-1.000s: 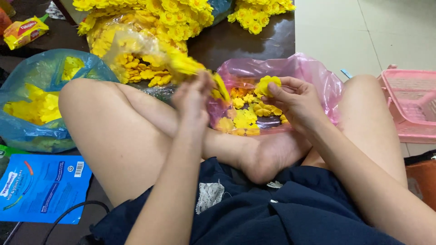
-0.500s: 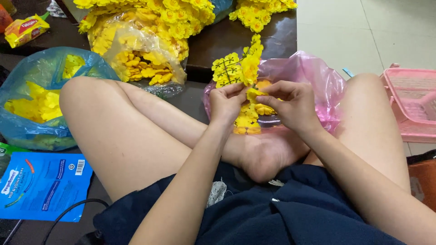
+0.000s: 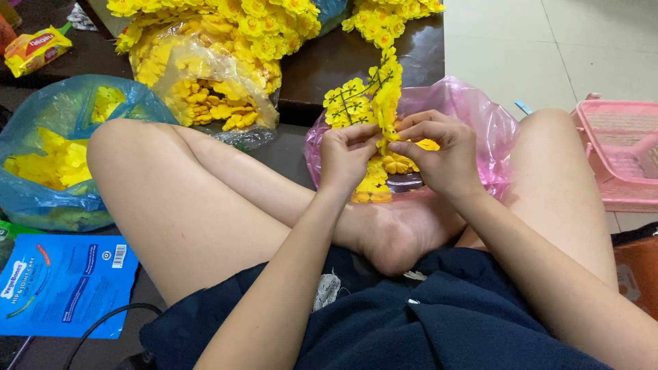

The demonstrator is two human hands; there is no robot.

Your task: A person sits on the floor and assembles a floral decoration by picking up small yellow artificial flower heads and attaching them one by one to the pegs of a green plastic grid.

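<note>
Left hand (image 3: 346,154) pinches yellow flower sprig (image 3: 370,103) stem; right hand (image 3: 442,154) pinches bloom; keep sprig upright over pink bag (image 3: 480,130); press squarely.

A blue bag (image 3: 62,157) of yellow petals, a flat blue pouch (image 3: 62,284) and a pink basket (image 3: 620,161) lie around.

Blue flat pouch (image 3: 63,284) lower left, white barcode patch, red and white label bits. Yellow-red snack packet (image 3: 35,49) upper left, crumpled, on dark floor.
</note>
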